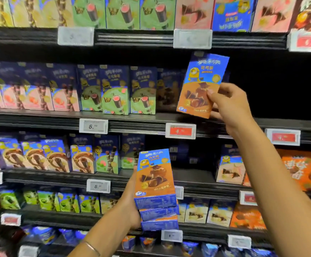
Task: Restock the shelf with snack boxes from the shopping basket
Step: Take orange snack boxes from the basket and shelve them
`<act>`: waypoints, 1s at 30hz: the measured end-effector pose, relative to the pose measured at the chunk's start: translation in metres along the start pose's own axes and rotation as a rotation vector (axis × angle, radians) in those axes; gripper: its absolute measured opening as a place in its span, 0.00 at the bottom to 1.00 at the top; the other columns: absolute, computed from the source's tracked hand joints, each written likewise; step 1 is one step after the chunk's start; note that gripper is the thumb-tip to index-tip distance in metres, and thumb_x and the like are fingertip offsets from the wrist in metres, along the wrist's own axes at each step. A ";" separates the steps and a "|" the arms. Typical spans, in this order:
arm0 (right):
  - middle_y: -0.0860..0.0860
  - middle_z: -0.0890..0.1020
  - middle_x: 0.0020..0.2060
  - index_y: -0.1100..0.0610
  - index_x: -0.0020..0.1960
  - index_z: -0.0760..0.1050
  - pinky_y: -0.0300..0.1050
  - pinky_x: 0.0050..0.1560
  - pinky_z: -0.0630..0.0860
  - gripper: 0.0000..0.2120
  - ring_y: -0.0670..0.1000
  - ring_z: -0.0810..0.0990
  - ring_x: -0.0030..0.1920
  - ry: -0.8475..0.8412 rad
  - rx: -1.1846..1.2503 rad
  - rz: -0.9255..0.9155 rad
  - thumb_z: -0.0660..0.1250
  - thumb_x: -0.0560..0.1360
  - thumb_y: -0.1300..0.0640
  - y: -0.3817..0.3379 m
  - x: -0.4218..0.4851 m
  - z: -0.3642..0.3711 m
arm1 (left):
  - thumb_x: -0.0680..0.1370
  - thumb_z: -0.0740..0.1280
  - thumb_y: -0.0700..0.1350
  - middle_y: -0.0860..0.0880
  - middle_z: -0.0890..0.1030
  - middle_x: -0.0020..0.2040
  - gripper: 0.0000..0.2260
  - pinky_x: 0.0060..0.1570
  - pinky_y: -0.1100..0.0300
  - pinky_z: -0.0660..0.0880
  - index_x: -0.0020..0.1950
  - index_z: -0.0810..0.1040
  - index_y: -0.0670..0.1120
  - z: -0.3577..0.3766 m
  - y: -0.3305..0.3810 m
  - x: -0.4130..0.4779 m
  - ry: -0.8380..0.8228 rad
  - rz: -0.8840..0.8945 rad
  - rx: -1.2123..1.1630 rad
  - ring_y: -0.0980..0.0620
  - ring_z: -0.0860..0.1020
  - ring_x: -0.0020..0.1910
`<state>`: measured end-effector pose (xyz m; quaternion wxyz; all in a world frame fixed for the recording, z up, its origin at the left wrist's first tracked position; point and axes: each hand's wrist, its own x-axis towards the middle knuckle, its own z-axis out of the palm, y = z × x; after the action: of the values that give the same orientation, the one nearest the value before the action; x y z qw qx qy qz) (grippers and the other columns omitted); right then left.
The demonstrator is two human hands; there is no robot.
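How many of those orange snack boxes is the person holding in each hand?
Orange boxes stacked in the left hand: 3
Orange box in the right hand: 1
Total: 4

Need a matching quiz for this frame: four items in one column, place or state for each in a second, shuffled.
Column A
1 right hand
2 left hand
3 green boxes
4 white price tag

Column B
a grips stack of orange boxes, held low
b mounted just below the green boxes
c pinches single orange box, raised high
d stand upright, left of the single orange box

Pairs: 1-c, 2-a, 3-d, 4-b
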<state>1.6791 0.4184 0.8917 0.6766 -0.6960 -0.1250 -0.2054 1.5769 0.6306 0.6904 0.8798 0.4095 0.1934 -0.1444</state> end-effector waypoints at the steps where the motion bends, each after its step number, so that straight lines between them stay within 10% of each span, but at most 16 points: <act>1: 0.48 0.85 0.51 0.55 0.62 0.77 0.57 0.55 0.83 0.12 0.51 0.87 0.51 0.021 -0.032 0.005 0.69 0.80 0.57 0.005 0.012 0.000 | 0.77 0.69 0.67 0.41 0.86 0.38 0.27 0.37 0.47 0.83 0.40 0.87 0.42 0.002 -0.001 0.002 -0.003 0.007 -0.002 0.40 0.85 0.34; 18: 0.66 0.80 0.60 0.68 0.61 0.76 0.50 0.53 0.76 0.14 0.65 0.79 0.60 0.001 -0.921 -0.042 0.63 0.78 0.62 0.042 0.099 0.028 | 0.77 0.70 0.65 0.42 0.86 0.39 0.26 0.38 0.48 0.83 0.40 0.87 0.41 0.023 -0.013 0.025 -0.003 0.018 -0.001 0.40 0.85 0.34; 26: 0.64 0.78 0.62 0.64 0.70 0.68 0.54 0.57 0.76 0.20 0.65 0.77 0.62 -0.016 -0.971 -0.025 0.63 0.79 0.61 0.042 0.101 0.032 | 0.78 0.66 0.69 0.40 0.87 0.42 0.31 0.40 0.47 0.84 0.42 0.88 0.41 0.019 -0.012 0.030 0.022 -0.001 -0.034 0.39 0.86 0.36; 30: 0.61 0.79 0.60 0.61 0.59 0.74 0.49 0.48 0.72 0.13 0.63 0.78 0.54 0.005 -0.862 0.030 0.64 0.79 0.54 0.040 0.083 0.022 | 0.77 0.68 0.68 0.42 0.87 0.40 0.29 0.39 0.48 0.84 0.41 0.88 0.42 0.015 -0.013 0.029 0.013 0.017 -0.018 0.41 0.86 0.35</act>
<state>1.7734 0.4300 0.8944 0.3272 -0.9162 -0.0160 -0.2309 1.6001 0.6080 0.6776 0.8834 0.4040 0.1971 -0.1324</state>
